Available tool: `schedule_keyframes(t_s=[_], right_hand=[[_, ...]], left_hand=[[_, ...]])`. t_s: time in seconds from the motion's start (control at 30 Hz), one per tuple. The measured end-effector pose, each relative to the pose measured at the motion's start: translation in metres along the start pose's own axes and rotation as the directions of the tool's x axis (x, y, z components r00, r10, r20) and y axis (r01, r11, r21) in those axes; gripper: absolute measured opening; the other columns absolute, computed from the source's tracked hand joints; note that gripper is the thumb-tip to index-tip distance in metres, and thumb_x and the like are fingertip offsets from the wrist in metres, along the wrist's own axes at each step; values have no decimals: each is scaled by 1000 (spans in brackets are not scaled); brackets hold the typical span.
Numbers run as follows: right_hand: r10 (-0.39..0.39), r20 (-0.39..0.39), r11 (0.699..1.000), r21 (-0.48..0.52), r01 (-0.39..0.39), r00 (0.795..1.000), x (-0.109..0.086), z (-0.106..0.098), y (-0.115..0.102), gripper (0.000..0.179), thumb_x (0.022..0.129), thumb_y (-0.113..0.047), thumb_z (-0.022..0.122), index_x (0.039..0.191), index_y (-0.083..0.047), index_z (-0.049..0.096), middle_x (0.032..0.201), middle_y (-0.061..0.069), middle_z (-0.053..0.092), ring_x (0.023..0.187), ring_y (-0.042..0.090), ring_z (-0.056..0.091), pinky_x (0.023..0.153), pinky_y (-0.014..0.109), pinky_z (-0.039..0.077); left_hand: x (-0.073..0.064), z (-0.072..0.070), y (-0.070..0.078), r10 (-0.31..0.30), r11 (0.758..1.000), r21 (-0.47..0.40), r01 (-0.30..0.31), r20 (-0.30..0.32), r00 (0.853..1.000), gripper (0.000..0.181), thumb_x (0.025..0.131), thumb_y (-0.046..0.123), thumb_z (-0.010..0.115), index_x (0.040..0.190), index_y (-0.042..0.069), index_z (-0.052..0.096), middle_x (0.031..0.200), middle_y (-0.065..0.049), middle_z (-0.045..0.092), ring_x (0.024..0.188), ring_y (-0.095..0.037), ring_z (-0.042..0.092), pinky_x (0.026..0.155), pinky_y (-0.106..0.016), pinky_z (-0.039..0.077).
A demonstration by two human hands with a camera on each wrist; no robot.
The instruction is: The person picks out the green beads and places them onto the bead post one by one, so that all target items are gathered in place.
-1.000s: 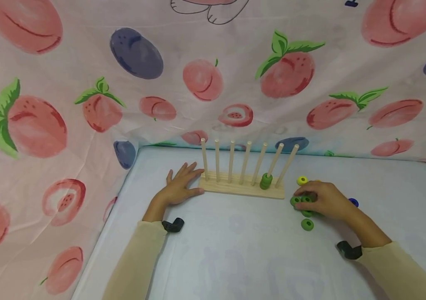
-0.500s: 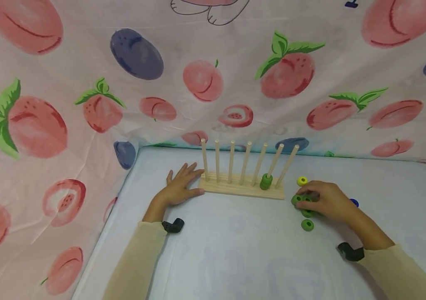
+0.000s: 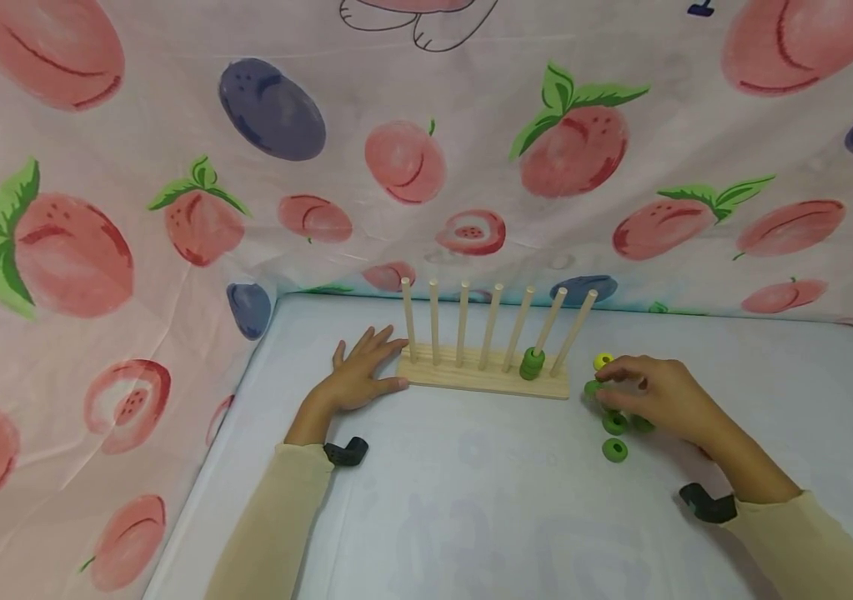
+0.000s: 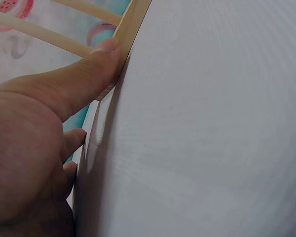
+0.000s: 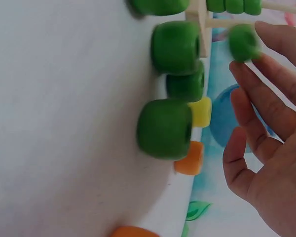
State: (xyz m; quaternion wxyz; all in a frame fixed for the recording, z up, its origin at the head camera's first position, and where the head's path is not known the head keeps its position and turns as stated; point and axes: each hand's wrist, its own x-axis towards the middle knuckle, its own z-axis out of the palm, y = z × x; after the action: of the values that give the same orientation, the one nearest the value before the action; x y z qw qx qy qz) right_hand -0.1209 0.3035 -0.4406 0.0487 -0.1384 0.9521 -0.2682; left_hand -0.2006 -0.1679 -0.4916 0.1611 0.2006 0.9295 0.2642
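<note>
My left hand (image 3: pixel 354 379) lies with fingers spread at the left end of a wooden peg rack (image 3: pixel 486 377). In the left wrist view its thumb (image 4: pixel 96 66) presses on the rack's base. Upright pegs line the rack, and green beads (image 3: pixel 532 364) are threaded on the second peg from the right. Over the loose beads, my right hand (image 3: pixel 654 400) pinches one green bead (image 5: pixel 242 43) between thumb and fingertips, clear of the table in the right wrist view. Below it sit several loose green beads (image 3: pixel 614 423), one of them nearer the front (image 3: pixel 615 450).
A yellow bead (image 3: pixel 604 360) lies just beyond the right hand. Orange beads (image 5: pixel 190 159) show in the right wrist view. White cloth (image 3: pixel 471 500) covers the table, and a fruit-print curtain (image 3: pixel 403 83) hangs behind and to the left.
My right hand has lifted a green bead off the cluster, uncovering more green beads beneath. The blue bead at the right is now hidden behind that hand. My left hand stays in place.
</note>
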Motion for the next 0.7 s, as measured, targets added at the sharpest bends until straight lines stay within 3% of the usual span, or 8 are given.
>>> schedule_keyframes(t_s=[0.2, 0.53, 0.7], right_hand=[[-40, -23, 999, -35, 40, 999, 3, 2, -2, 21, 92, -23, 77, 111, -14, 76, 107, 4, 76, 102, 28, 68, 84, 52, 56], [-163, 11, 986, -37, 164, 986, 1, 17, 3, 30, 79, -37, 89, 102, -20, 79, 100, -10, 76, 90, 10, 56, 77, 29, 48], [-181, 57, 982, -42, 183, 982, 2, 21, 7, 31, 75, -41, 90, 100, -25, 79, 105, -11, 76, 97, 13, 62, 83, 32, 52]], left_hand=[[0, -1, 1, -3, 1000, 0, 3, -2, 1000, 75, 95, 56, 65, 159, 31, 36, 174, -1, 10, 161, -29, -6, 119, -67, -15], [-1, -1, 2, 2, 1000, -10, -2, -2, 1000, 75, 94, 55, 66, 159, 30, 37, 174, -2, 11, 161, -30, -5, 119, -68, -15], [-2, -1, 2, 3, 1000, -7, -3, -3, 1000, 76, 94, 56, 66, 159, 30, 37, 174, -1, 11, 161, -30, -5, 119, -67, -15]])
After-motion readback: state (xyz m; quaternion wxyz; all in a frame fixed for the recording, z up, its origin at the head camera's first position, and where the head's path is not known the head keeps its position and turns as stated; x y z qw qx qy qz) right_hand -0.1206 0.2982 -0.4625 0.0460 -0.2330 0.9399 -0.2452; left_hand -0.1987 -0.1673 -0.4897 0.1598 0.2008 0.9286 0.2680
